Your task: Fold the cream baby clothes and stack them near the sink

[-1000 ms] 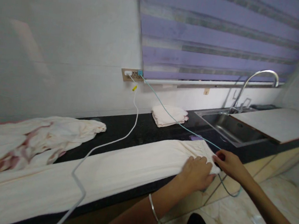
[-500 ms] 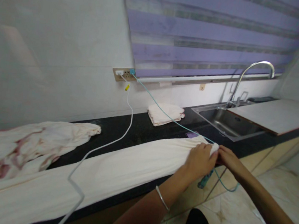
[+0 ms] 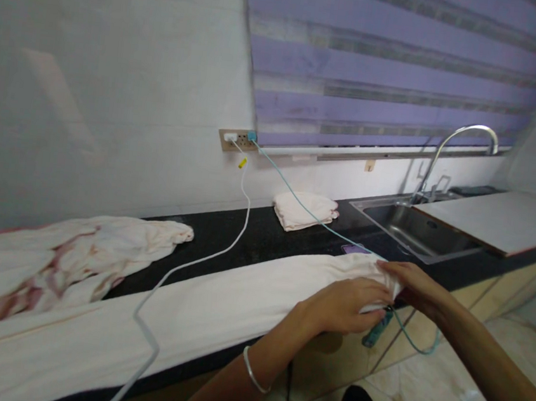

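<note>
A long strip of cream-white cloth (image 3: 219,304) lies along the front of the dark counter, its right end bunched between both hands. My left hand (image 3: 346,304), with a silver bangle on the wrist, lies over that end, fingers on top and thumb below at the front edge. At the cloth's tip, my right hand (image 3: 412,283) pinches the gathered fabric; its fingertips are partly hidden. Just below the hands hangs a small dark green patterned piece (image 3: 378,328), beside a teal cable (image 3: 411,340) that droops in a loop.
A crumpled, stained white cloth (image 3: 69,269) lies at the left, and a folded white cloth (image 3: 302,210) by the wall. A white cable (image 3: 184,267) crosses the long cloth from the wall socket (image 3: 236,140). A sink (image 3: 413,232) and a pale board (image 3: 500,218) are at the right.
My left hand has slid back and down along the cloth, its fingers loosened from the tight bunch. The right hand keeps hold of the end. The view has shifted slightly.
</note>
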Available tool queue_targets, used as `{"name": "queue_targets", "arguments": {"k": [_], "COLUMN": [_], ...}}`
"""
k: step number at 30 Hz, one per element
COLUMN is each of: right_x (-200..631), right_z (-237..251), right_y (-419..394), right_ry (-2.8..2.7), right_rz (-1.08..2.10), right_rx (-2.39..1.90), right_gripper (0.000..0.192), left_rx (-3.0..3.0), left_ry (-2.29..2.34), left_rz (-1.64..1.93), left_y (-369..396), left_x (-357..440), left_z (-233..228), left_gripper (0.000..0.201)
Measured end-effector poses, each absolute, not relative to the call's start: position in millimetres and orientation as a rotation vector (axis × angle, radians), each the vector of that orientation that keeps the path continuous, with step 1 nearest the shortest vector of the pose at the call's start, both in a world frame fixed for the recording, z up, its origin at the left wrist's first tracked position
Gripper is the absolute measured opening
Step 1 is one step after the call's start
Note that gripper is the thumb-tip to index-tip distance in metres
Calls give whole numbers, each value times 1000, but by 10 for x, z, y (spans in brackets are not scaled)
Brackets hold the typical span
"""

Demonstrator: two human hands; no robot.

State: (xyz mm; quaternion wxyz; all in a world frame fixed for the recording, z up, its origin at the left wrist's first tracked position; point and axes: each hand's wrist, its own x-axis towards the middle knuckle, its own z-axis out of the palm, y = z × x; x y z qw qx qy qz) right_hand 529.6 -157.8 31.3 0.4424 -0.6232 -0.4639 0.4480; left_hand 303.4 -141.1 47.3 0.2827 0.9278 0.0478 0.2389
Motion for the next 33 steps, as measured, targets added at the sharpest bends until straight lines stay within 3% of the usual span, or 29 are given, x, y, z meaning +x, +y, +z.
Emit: {"name": "queue_targets", "arguments": {"k": [4, 9, 13, 18, 27, 33], "right_x": [5160, 4633, 4094, 3737, 3463, 3595], "right_z": [364, 451, 425, 170, -65, -60], "right_y": [-1556, -1637, -1701, -1727, -1940, -1982], "right_ry": [-1206, -1389, -1534, -1677, -1946, -1783], "right_rz": [941, 326, 108, -119, -130, 12], "right_rx": [-1514, -1450, -1312, -1227, -1094, -1061], "right_gripper": [45, 54, 57, 73, 58, 44], "left_rx": [1958, 1007, 800, 753, 765, 837], "left_ry": [449, 580, 520, 467, 700, 574], "left_rz": [863, 869, 712, 707, 958, 950], "left_y": [-1343, -1163, -1145, -1128, -980, -1036], "left_x": [2919, 2746, 2595, 2591, 2501, 2088], "left_z": [299, 285, 429, 519, 327, 335], "left_gripper": [29, 55, 57, 42, 38, 49]}}
